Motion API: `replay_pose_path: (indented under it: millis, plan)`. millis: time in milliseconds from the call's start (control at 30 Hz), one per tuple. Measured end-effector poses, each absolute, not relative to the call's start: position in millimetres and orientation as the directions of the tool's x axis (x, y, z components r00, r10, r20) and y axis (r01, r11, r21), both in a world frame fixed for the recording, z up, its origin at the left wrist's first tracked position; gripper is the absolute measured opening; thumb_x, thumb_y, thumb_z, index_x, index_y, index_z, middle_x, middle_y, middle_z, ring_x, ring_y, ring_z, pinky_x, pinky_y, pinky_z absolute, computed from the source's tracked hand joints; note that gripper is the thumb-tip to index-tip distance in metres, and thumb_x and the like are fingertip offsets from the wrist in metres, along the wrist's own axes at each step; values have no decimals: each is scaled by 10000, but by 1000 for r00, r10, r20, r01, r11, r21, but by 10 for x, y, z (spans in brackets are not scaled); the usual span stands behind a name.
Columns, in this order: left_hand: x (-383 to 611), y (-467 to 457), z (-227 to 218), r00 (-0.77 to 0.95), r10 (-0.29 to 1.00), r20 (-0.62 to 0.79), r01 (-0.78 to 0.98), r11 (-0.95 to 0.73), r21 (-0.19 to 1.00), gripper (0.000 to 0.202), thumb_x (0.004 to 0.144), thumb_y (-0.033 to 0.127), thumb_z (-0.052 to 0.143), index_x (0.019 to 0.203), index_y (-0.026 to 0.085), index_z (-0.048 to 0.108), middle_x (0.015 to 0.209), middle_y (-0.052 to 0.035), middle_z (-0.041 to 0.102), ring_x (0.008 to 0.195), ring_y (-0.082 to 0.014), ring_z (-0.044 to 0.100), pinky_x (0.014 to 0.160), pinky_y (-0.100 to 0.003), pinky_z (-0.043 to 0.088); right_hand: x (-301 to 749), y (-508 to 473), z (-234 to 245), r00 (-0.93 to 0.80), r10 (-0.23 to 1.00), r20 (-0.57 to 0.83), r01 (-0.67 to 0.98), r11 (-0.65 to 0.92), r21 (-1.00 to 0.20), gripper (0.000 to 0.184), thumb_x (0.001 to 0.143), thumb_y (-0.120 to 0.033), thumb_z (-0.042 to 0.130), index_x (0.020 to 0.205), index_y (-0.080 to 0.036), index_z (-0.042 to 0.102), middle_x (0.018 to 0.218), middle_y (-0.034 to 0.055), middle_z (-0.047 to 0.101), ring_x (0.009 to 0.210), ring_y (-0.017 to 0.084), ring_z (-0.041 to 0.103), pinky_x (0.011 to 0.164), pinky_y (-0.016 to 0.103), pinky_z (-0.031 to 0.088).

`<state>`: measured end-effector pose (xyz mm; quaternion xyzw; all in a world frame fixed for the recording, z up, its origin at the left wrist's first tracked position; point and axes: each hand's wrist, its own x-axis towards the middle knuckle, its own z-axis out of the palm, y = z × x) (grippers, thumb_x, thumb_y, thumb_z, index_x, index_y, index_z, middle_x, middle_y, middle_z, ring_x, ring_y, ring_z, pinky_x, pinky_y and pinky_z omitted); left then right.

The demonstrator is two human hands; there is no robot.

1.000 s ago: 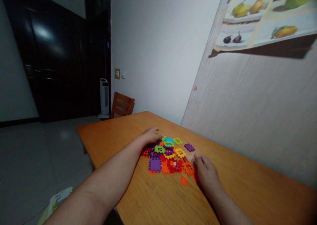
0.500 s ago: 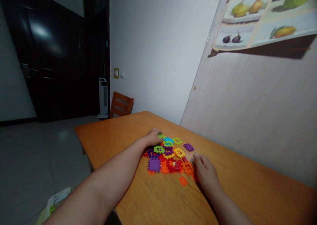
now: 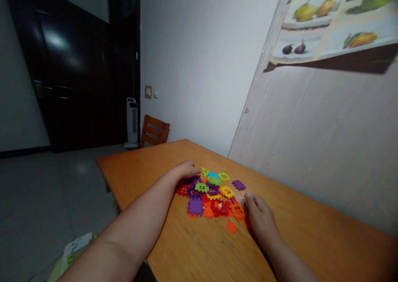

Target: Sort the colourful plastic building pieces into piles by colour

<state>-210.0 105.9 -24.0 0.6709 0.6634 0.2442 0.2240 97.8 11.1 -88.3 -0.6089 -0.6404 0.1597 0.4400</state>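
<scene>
A heap of flat plastic puzzle tiles [image 3: 211, 195] in purple, orange, red, yellow, green and blue lies on the orange-brown wooden table [image 3: 155, 166]. My left hand [image 3: 185, 170] rests on the far left edge of the heap, fingers curled over the tiles there; what it grips, if anything, is hidden. My right hand [image 3: 261, 218] lies palm down at the heap's right side, fingers together and touching the orange tiles. A lone purple tile [image 3: 239, 185] sits just right of the heap. An orange round piece [image 3: 231, 227] lies near my right hand.
A pale wood-grain wall [image 3: 311, 149] runs along the table's right side, with a fruit picture [image 3: 329, 21] above. A wooden chair [image 3: 154, 131] stands at the table's far end, beside a white tower heater [image 3: 132, 120]. A bag [image 3: 73, 251] lies on the floor.
My left hand has drawn back a little from the green and blue tiles toward the heap's left edge. My right hand has stayed put.
</scene>
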Motion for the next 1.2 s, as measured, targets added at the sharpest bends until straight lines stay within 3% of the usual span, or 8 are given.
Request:
replay_pose_path:
  millis: [67, 233, 467, 667, 767, 867, 1000, 1200]
  plan:
    - [-2150, 1009, -188, 79, 996, -44, 861, -46, 506, 344, 635, 488, 769, 659, 188, 604, 622, -27, 602, 616, -182, 546, 544, -276, 359, 984, 112, -881, 124, 926, 357, 639, 201, -743, 533, 947, -651, 347, 763, -225, 609, 778, 54, 680, 804, 235, 606, 709, 321, 428]
    - [-2142, 899, -73, 161, 977, -142, 910, -91, 405, 350, 527, 441, 819, 676, 187, 630, 722, -51, 675, 642, -195, 583, 551, -285, 392, 994, 107, -865, 128, 931, 342, 641, 186, -745, 536, 943, -650, 357, 786, -217, 632, 827, 62, 691, 839, 238, 610, 745, 329, 433]
    - [-2109, 893, -83, 136, 985, -106, 895, -76, 439, 271, 557, 297, 803, 729, 186, 625, 735, -26, 672, 697, -190, 603, 583, -256, 413, 999, 115, -881, 132, 929, 345, 629, 191, -753, 537, 923, -660, 371, 759, -222, 634, 800, 61, 685, 800, 235, 606, 711, 323, 433]
    - [-2015, 925, -139, 51, 999, 18, 730, -49, 681, 221, 582, 136, 737, 686, 180, 547, 543, 51, 504, 572, -132, 529, 515, -213, 351, 1000, 119, -882, 131, 922, 365, 647, 200, -736, 517, 931, -632, 377, 750, -223, 637, 780, 54, 690, 772, 222, 613, 698, 316, 438]
    - [-1946, 915, -129, 150, 989, 9, 475, -80, 876, 211, 656, 175, 724, 796, 170, 567, 594, 42, 561, 562, -120, 566, 522, -199, 403, 996, 124, -884, 136, 921, 364, 657, 191, -729, 489, 924, -615, 402, 764, -225, 649, 789, 50, 696, 762, 219, 611, 676, 311, 435]
    - [-1952, 911, -103, 207, 977, 46, 345, -117, 931, 212, 739, 242, 691, 901, 173, 574, 696, 22, 622, 598, -117, 597, 544, -201, 444, 994, 128, -889, 136, 922, 361, 668, 184, -721, 463, 916, -606, 422, 813, -225, 665, 819, 51, 700, 775, 223, 612, 681, 315, 433]
    - [-2083, 918, -104, 148, 987, 66, 673, -149, 724, 191, 640, 136, 692, 791, 175, 582, 676, 29, 597, 597, -108, 535, 509, -189, 370, 998, 127, -888, 139, 926, 350, 666, 174, -726, 469, 921, -605, 410, 822, -222, 662, 849, 60, 698, 794, 229, 611, 685, 322, 428]
    - [-2165, 875, -89, 225, 949, -220, 910, -123, 397, 173, 564, 212, 758, 661, 183, 617, 608, 0, 636, 594, -152, 553, 537, -242, 393, 1006, 132, -884, 139, 932, 336, 658, 167, -734, 477, 923, -612, 409, 819, -219, 659, 830, 60, 694, 794, 233, 608, 689, 324, 427]
